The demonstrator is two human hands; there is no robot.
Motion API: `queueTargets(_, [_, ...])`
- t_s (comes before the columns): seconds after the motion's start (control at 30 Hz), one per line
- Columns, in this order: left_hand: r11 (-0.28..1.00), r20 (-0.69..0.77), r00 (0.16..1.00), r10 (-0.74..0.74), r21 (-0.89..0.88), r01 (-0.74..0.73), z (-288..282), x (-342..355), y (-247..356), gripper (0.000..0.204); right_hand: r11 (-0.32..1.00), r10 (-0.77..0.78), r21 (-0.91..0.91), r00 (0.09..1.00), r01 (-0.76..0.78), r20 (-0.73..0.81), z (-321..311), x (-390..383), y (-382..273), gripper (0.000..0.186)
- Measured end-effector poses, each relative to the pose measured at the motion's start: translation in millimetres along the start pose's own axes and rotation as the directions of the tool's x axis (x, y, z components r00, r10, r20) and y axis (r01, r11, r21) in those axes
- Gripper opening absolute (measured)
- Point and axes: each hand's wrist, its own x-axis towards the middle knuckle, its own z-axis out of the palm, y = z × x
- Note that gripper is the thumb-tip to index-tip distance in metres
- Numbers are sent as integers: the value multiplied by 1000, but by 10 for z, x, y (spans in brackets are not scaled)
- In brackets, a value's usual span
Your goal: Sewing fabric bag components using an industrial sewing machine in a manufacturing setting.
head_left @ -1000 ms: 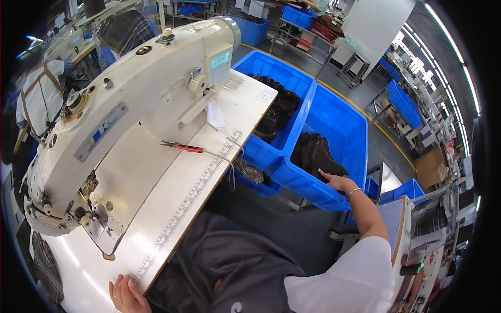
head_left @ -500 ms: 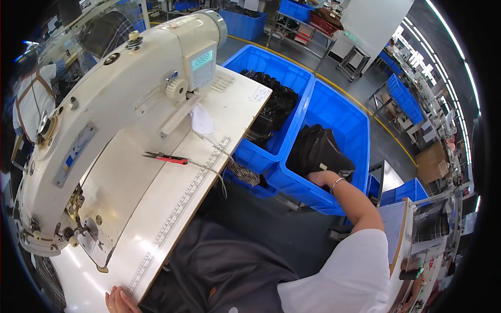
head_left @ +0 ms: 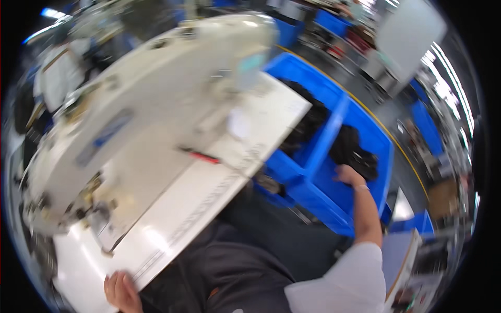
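My left hand [head_left: 122, 292] rests at the front edge of the white sewing table [head_left: 159, 237], fingers laid over the tabletop and holding nothing. My right arm reaches down into the right-hand blue bin [head_left: 326, 201]. There my right hand [head_left: 348, 176] is at the near side of a pile of dark cloth pieces [head_left: 352, 151]. Motion blur hides whether its fingers grip any cloth. The cream sewing machine [head_left: 172, 68] stands on the table. Red-handled thread snips [head_left: 204, 157] lie under its arm, beside a small white piece [head_left: 239, 124].
A second blue bin [head_left: 284, 166] with dark material [head_left: 308, 117] adjoins on the left, past the table corner. A yellow floor line [head_left: 376, 116] runs behind the bins. Another person [head_left: 58, 78] sits beyond the machine at upper left.
The whole view has shifted and blurred, with table and bins now farther right. My right hand has come to the near side of the cloth pile. My left hand stays at the table edge.
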Motion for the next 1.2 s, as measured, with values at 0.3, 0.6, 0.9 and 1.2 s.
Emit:
queueTargets(0.3, [888, 91, 915, -393, -220, 403, -298, 37, -307, 16, 743, -298, 174, 552, 646, -778, -942, -680, -1992, 12])
queueTargets(0.6, [683, -166, 663, -730, -139, 717, -587, 48, -2439, 18, -283, -808, -515, -491, 809, -327, -878, -1819, -4848, 20])
queueTargets(0.9, [506, -59, 520, -852, 159, 848, -333, -108, -3385, 18, -677, -587, -478, -802, 560, -108, -641, -2336, -6287, 23])
queueTargets(1.2, [398, -182, 428, -885, -774, 492, -609, -363, -3694, 23, -699, -626, -295, -757, 651, -187, -401, -2234, -6357, 26])
